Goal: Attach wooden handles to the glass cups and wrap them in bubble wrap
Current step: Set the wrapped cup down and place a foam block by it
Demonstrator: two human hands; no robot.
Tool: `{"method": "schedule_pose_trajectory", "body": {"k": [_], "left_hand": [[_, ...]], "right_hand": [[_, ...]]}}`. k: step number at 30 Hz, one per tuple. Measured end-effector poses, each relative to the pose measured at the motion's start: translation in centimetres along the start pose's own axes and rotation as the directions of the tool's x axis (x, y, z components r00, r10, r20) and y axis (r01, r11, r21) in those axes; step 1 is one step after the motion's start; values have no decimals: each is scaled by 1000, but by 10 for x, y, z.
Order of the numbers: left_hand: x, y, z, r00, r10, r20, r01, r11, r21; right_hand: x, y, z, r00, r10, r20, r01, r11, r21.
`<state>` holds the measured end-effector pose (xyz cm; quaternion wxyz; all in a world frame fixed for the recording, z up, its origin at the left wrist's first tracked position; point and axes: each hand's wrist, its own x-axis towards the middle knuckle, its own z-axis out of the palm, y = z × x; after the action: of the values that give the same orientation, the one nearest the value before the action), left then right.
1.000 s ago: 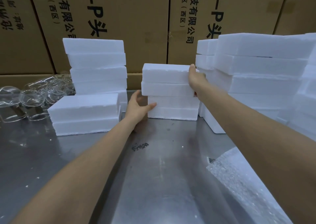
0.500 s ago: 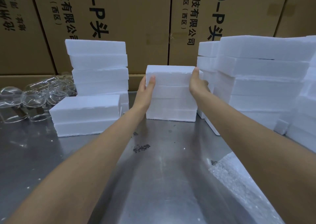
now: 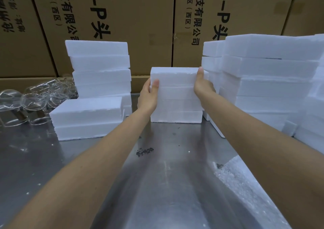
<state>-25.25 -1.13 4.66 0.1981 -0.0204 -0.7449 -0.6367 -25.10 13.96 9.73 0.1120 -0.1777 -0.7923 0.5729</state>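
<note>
Glass cups point(image 3: 33, 102) far left of left hand point(image 3: 149, 97) and right hand point(image 3: 203, 85), both gripping foam stack point(image 3: 177, 95).

Clear glass cups point(image 3: 33, 104) clustered far left; bubble wrap point(image 3: 245, 185) lower right

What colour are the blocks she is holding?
White foam blocks, plainest in the head view.

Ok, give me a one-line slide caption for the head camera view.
Both hands, left hand and right hand, grip the middle foam stack on a steel table, glass cups waiting at left.
</note>
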Motion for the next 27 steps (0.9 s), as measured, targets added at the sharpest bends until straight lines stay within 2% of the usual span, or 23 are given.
{"method": "schedule_pose_trajectory", "body": {"k": [7,15,18,21,23,25,26,27], "left_hand": [[-3,-3,3,996,83,-25,-81,994,72],[-10,3,12,997,28,-73,-22,997,75],[-14,-3,10,998,-17,-67,22,997,74],[-19,-10,7,997,-49,-67,56,993,105],[-23,-16,6,996,-76,-55,82,990,113],[-26,-22,5,996,-92,-11,93,989,111],[-27,-25,6,996,-91,19,88,990,107],[-28,-28,7,995,-85,45,80,992,102]], "right_hand": [[-4,-2,0,999,-5,-32,7,998,62],[-21,0,9,992,-38,-117,54,990,130],[-31,8,14,979,-112,-169,135,982,134],[-41,22,19,900,-305,-310,348,933,94],[-45,29,20,792,-493,-360,505,861,-70],[-44,35,20,661,-704,-260,605,705,-370],[-41,37,19,617,-768,-172,621,610,-493],[-37,37,17,607,-790,-88,616,538,-575]]}}
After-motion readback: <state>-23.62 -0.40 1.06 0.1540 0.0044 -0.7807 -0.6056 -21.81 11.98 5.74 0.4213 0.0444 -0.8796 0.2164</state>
